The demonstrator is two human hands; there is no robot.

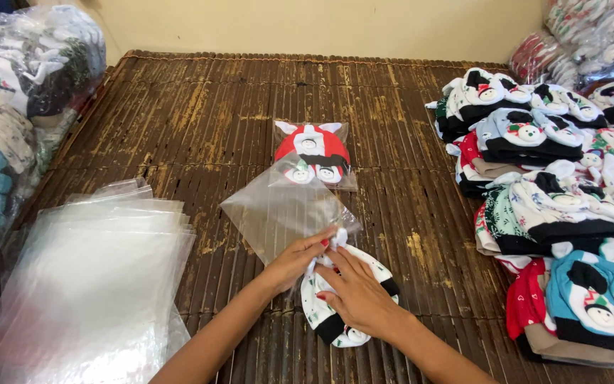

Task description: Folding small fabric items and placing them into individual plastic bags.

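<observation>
- Both hands close on the same bundle: the left hand [294, 262] pinches the white knitted top of a folded pair of socks [335, 299] together with the mouth of a clear plastic bag [278, 210], while the right hand [360, 295] lies flat over the socks, fingers curled around them.
- Socks sit on the brown slatted desk [200, 121], just in front of the person, white with a dark cuff and small green marks; the bag fans out up and left from them, empty and lying slightly lifted.
- Judging from this, the step goes best if the left grip keeps only one layer of the bag's mouth pulled up, so the opening stays wide, and the right hand keeps the pair squeezed flat and narrow.
- Leading with the tied top end looks sensible, since the bulky cuff could snag the thin film and crumple it.
- Already bagged, a red pair [312, 153] lies further back on the desk, well apart from the hands, showing a neat flat fit.
- Spare bags [90, 284] are stacked to the left, near the left forearm; a careless elbow could scatter them.
- Piles of unbagged socks [556, 213] rise on the right, near enough to reach without shifting.
</observation>
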